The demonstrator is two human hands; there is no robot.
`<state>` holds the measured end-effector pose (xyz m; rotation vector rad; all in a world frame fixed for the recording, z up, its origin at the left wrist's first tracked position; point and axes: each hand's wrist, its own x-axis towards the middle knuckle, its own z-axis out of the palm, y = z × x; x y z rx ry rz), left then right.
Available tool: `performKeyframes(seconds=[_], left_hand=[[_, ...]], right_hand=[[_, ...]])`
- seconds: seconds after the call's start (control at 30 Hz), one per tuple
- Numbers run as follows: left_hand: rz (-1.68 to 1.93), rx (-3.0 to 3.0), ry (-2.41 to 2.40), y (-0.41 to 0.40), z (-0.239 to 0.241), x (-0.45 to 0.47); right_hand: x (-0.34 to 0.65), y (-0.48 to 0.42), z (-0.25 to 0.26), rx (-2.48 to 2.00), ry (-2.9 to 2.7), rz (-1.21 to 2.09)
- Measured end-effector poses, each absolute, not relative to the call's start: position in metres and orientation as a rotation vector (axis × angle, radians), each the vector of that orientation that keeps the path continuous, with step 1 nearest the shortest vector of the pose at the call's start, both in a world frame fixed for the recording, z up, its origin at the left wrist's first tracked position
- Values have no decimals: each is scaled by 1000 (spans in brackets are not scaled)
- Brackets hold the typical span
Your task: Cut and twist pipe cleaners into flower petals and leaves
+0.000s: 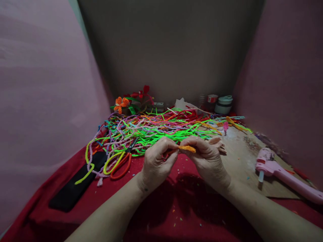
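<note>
Left hand [157, 161]: pinches the reddish end of a small orange pipe cleaner piece [187, 148], thumb and forefinger closed tight. Right hand [207, 158]: grips the orange end same way, other fingers fanned out. Held above the red cloth [161, 208], just in front of the tangled pipe cleaner pile [156, 127]. Scissors [121, 161] off left, pink glue gun [277, 171] way right.

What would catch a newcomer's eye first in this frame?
The tangle of pipe cleaners, with neon green the loudest colour, sprawls across the middle of the table. Just in front of it, the left hand and right hand pinch a small orange piece between their fingertips. A pink glue gun lies at the right edge, and orange-handled scissors lie at the left.
</note>
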<state>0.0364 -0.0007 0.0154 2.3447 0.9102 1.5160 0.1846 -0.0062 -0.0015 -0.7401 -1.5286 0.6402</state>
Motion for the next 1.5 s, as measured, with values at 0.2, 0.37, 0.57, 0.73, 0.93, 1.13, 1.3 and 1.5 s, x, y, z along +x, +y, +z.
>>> performKeyframes(seconds=[0.2,0.37,0.57,0.73,0.93,1.13,1.3,1.5], left_hand=[[1578,2619,797,-1,13,33],[1532,3043,742,0,2,34],[1491,3005,789,0,0,41],[1315,2898,745,-13,12,25],[984,2593,1952,-9,11,-61],[-84,2392,2322,1,-1,-102],[-106,2347,2326,-4,5,-103],[76,2322,2373,-30,14,-101]], right_hand=[[182,-3,-1,-637,-1391,802],[181,5,1,-507,-1076,1167],[185,12,1,-439,-880,1469],[191,12,0,-380,-866,1740],[193,10,-4,-308,-851,1895],[194,11,-9,-276,-835,1935],[194,12,-12,-253,-853,1912],[192,11,-9,-134,-903,1943]])
